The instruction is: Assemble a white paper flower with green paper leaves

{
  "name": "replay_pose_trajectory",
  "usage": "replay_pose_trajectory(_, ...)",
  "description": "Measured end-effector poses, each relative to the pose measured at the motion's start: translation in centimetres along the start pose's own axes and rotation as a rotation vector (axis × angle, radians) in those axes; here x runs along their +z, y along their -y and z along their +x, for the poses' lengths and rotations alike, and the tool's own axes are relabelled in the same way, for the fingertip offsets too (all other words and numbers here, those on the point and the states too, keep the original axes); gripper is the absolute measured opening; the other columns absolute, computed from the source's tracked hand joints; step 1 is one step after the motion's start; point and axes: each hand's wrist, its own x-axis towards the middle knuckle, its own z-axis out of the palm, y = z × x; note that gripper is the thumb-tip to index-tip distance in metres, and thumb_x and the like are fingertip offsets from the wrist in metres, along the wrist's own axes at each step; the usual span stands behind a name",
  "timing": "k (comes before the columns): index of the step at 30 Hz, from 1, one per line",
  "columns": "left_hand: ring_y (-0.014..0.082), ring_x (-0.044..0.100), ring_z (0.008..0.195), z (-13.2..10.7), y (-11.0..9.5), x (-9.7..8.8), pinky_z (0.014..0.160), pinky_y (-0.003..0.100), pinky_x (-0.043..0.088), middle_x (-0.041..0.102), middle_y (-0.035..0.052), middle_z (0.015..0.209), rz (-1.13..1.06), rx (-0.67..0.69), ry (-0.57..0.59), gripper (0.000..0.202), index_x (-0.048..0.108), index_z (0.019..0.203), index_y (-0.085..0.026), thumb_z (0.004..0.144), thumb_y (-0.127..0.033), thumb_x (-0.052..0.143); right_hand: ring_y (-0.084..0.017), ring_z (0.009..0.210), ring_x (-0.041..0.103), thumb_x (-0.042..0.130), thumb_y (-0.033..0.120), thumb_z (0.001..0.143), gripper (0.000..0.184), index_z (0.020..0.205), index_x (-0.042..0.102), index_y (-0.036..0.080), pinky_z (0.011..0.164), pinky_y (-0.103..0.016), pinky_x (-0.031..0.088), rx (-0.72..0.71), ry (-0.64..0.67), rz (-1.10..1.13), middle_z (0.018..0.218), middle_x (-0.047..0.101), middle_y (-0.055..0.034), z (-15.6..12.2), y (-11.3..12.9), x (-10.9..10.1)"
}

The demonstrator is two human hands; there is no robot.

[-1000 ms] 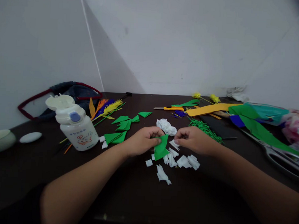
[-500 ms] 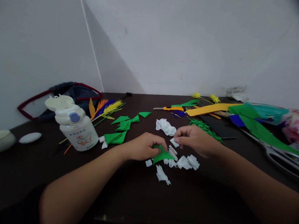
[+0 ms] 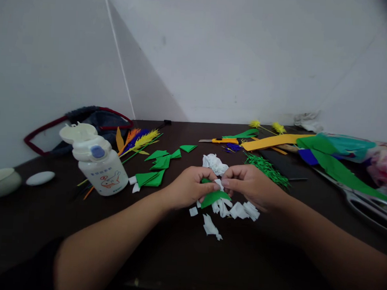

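The lower part of the frame is bare tabletop [image 3: 181, 261]; I can slide in there freely. Just below centre, white scraps [image 3: 240, 210] litter the way. Left of centre, the bottle [image 3: 98, 168] stands tall, with green triangles [image 3: 156, 164] between it and the middle. Above centre lie a crumpled white wad [image 3: 214, 162] and green fringe [image 3: 267, 169]; scissors [image 3: 368, 207] block the right edge.

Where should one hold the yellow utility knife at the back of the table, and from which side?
Grip the yellow handle across its narrow sides, coming from the right end. The utility knife lies flat on the dark table with its bare blade pointing left, so the left end is likely unsafe.
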Motion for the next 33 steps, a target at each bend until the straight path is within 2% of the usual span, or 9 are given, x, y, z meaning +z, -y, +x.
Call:
replay_pose_trajectory(4, 0.0055, 0.036, 0.037, 0.0, 0.0, -0.1, 0.037, 0.016, 0.025, 0.040, -0.0066, 0.043, -0.002, -0.001, -0.043, 0.019, 0.054, 0.072, -0.015, 0.074, -0.034, 0.054, -0.010, 0.053, 0.048, 0.054, 0.027, 0.072, 0.012, 0.073, 0.059, 0.017, 0.048, -0.021, 0.038, 0.003, -0.025, -0.041, 0.059, 0.055, 0.0003, -0.2, 0.4, -0.1)
replay_pose_trajectory(9, 0.0052, 0.036, 0.037, 0.0, 0.0, -0.2, 0.037, 0.016, 0.024, 0.042, -0.0058, 0.043, 0.030, -0.013, -0.096, 0.019, 0.054, 0.069, -0.015, 0.073, -0.034, 0.055, -0.009, 0.049, 0.046, 0.058, 0.028, 0.069, 0.013, 0.073, 0.059, 0.016, 0.044, -0.020, 0.035, -0.046, -0.087, -0.175, 0.055, 0.053, 0.0015, -0.5, 1.0, 0.2)
replay_pose_trajectory(12, 0.0051, 0.036, 0.037, -0.1, -0.2, -0.1, 0.037, 0.016, 0.024, 0.043, -0.0055, 0.044, 0.005, -0.015, -0.087, 0.020, 0.054, 0.069, -0.014, 0.073, -0.034, 0.054, -0.009, 0.049, 0.047, 0.059, 0.031, 0.068, 0.015, 0.070, 0.058, 0.016, 0.044, -0.021, 0.037, -0.098, -0.134, -0.232, 0.055, 0.054, 0.0012, -0.6, 1.1, 0.7)
replay_pose_trajectory(18, 0.0048, 0.037, 0.036, -0.1, -0.4, -0.1, 0.038, 0.017, 0.030, 0.043, -0.0062, 0.043, -0.119, -0.045, -0.043, 0.020, 0.057, 0.073, -0.015, 0.074, -0.034, 0.054, -0.010, 0.054, 0.051, 0.060, 0.025, 0.067, 0.008, 0.069, 0.060, 0.017, 0.051, -0.022, 0.041, -0.215, -0.254, -0.389, 0.062, 0.057, -0.0003, -0.7, 1.4, 0.9)
replay_pose_trajectory(22, 0.0041, 0.036, 0.036, 0.0, -0.2, -0.1, 0.038, 0.016, 0.030, 0.043, -0.0064, 0.043, -0.181, -0.058, -0.057, 0.020, 0.058, 0.075, -0.015, 0.073, -0.034, 0.056, -0.010, 0.057, 0.052, 0.058, 0.020, 0.067, 0.005, 0.071, 0.061, 0.017, 0.054, -0.022, 0.042, -0.307, -0.251, -0.435, 0.065, 0.058, -0.0006, -0.8, 1.5, 0.6)
replay_pose_trajectory(26, 0.0041, 0.036, 0.036, 0.1, -0.2, 0.0, 0.037, 0.016, 0.030, 0.042, -0.0065, 0.043, -0.210, -0.058, -0.061, 0.018, 0.057, 0.075, -0.014, 0.070, -0.032, 0.059, -0.010, 0.058, 0.052, 0.053, 0.015, 0.069, 0.009, 0.074, 0.061, 0.018, 0.055, -0.022, 0.041, -0.378, -0.248, -0.498, 0.068, 0.059, -0.0007, -1.0, 1.6, 0.6)
replay_pose_trajectory(33, 0.0043, 0.035, 0.036, -0.1, -0.5, 0.1, 0.037, 0.016, 0.029, 0.042, -0.0065, 0.042, -0.169, -0.049, -0.070, 0.014, 0.056, 0.072, -0.014, 0.071, -0.028, 0.057, -0.010, 0.063, 0.052, 0.055, 0.016, 0.070, 0.007, 0.075, 0.060, 0.018, 0.060, -0.022, 0.041, -0.433, -0.285, -0.592, 0.069, 0.058, -0.0007, -0.8, 1.4, 0.8)
